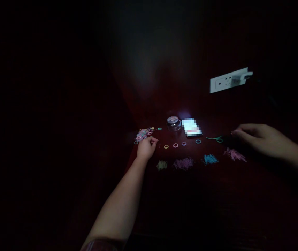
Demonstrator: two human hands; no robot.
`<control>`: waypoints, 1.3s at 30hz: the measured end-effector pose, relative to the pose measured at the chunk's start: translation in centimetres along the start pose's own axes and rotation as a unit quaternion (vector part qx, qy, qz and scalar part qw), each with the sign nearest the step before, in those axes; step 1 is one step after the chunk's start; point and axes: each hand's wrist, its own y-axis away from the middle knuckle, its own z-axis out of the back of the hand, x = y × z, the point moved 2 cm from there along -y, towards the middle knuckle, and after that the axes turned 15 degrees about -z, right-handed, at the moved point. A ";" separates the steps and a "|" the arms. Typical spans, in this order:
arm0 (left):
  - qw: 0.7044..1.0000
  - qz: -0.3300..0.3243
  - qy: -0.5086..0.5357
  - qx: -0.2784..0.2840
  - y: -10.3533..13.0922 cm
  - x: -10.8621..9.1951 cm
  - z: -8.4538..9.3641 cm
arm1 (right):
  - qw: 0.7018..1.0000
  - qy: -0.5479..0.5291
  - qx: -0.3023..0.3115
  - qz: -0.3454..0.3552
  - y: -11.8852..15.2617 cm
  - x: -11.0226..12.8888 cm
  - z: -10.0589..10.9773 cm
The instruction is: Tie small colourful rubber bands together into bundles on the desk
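The scene is very dark. My left hand (146, 147) reaches to the edge of a heap of small coloured rubber bands (143, 134) on a dark red table (190, 181); its fingertips are pinched together by the heap, and whether a band is between them cannot be told. My right hand (256, 138) hovers flat, fingers together, just right of a stretched green band (215, 138). A row of single bands (175, 145) lies between the hands. In front of it lie sorted piles: yellowish (161, 164), pink (183, 163), blue (210, 159) and pink (234, 154).
A small clear lidded jar (173, 122) and a lit phone (191, 127) stand at the back of the table. A white wall socket with a plug in it (229, 80) is on the wall at the right. All else is black.
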 end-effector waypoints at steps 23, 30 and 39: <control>0.900 -0.376 0.139 -0.169 2.3 -10.5 1.9 | 0.955 -0.124 -0.019 0.268 5.8 10.5 -8.9; 0.898 -0.396 0.125 -0.149 2.5 -10.7 2.4 | 0.954 -0.124 0.002 0.274 5.9 10.5 -8.7; 0.896 -0.398 0.139 -0.136 2.6 -10.7 2.3 | 0.952 -0.112 0.011 0.286 6.0 10.7 -8.5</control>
